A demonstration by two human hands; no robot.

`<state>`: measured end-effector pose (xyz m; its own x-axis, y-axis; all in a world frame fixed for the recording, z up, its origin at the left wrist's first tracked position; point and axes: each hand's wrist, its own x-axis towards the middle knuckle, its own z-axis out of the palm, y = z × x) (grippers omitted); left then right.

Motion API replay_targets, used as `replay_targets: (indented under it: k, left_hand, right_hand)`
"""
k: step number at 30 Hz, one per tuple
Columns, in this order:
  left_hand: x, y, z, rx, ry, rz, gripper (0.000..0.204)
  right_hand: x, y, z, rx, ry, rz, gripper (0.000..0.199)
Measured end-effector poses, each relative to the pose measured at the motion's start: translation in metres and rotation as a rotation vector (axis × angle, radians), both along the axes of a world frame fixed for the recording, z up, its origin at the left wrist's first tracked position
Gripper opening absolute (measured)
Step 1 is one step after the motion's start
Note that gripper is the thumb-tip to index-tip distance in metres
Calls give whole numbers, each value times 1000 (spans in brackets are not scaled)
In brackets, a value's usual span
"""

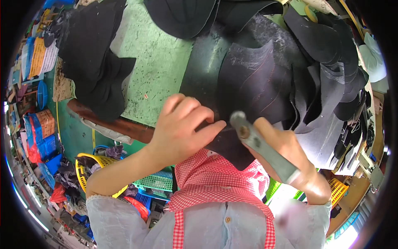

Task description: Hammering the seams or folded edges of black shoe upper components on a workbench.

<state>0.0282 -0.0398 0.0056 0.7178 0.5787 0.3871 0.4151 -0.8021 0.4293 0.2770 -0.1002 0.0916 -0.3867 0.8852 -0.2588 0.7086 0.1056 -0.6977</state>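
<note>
Hammer (pixel 270 151) clenched in my right hand (pixel 293 145); my left hand (pixel 182 128), fingers curled, sits beside the black piece (pixel 237 150) at the near desk (pixel 153 74) edge — grip undeterminable. Risk noted: misaimed blow, bruised left fingers — insufficient separation.

The head view looks steeply down at close range, table (pixel 153 62) toward twelve o'clock, apron (pixel 207 177) toward six.

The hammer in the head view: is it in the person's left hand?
No, the right hand grips the hammer, while the left hand is apart from it.
</note>
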Motion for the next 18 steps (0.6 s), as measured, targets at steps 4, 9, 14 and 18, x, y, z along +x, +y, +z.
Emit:
replay_targets:
  k: [4, 9, 14, 18]
  left_hand:
    - [-18, 12, -3, -182, -21, -18, 28]
    - [-21, 6, 2, -20, 39, -22, 28]
    - [-39, 10, -2, 41, 40, -89, 32]
    - [-41, 26, 1, -69, -16, -103, 33]
  right_hand:
    - [-1, 7, 0, -183, 3, -31, 23]
    - [-20, 2, 0, -24, -37, 52, 21]
    - [-22, 11, -2, -49, -57, 64, 22]
    - [-28, 11, -2, -144, -15, 102, 23]
